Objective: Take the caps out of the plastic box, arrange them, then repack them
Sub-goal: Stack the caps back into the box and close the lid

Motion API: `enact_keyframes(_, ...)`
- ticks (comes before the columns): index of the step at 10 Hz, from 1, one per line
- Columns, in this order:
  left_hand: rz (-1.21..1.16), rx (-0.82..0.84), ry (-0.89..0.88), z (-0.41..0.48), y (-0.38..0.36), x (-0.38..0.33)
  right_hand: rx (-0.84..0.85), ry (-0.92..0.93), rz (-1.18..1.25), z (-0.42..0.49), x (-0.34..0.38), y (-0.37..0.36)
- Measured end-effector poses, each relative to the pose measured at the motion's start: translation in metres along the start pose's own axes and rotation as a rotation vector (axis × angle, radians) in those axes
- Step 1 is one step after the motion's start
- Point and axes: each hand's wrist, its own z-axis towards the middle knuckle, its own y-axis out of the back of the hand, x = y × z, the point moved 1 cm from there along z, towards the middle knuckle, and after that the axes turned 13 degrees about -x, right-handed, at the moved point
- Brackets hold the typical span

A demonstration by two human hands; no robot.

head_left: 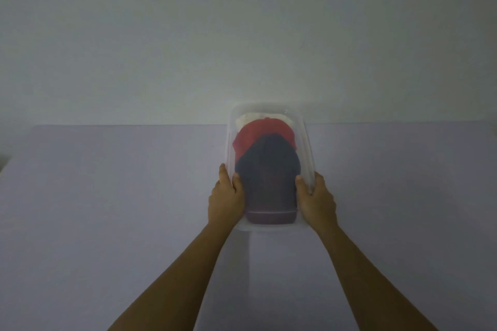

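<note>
Thumbs hooked inside the rim, fingers (223,173) curled round the outer walls: my left hand (227,196) and right hand (316,203) each grip the near end of the plastic box (309,148), just below centre frame. Inside, a dark cap (269,169) lies nearest, a red cap (259,134) behind it and a white cap (252,118) farthest, all overlapping. I'd settle the box flat on the table (107,196), steady one wall, and lift the dark cap first so the others aren't dragged.
</note>
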Motion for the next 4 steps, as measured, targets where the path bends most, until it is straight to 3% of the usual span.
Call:
enact_keyframes(1, 0.014, 0.099, 0.001, -0.002, 0.008, -0.005, 0.105, -0.003, 0.009, 0.002, 0.003, 0.011)
enact_keyframes(4, 0.127, 0.111, -0.294, -0.041, 0.048, -0.047, 0.045, 0.288, -0.348, -0.028, 0.02, 0.066)
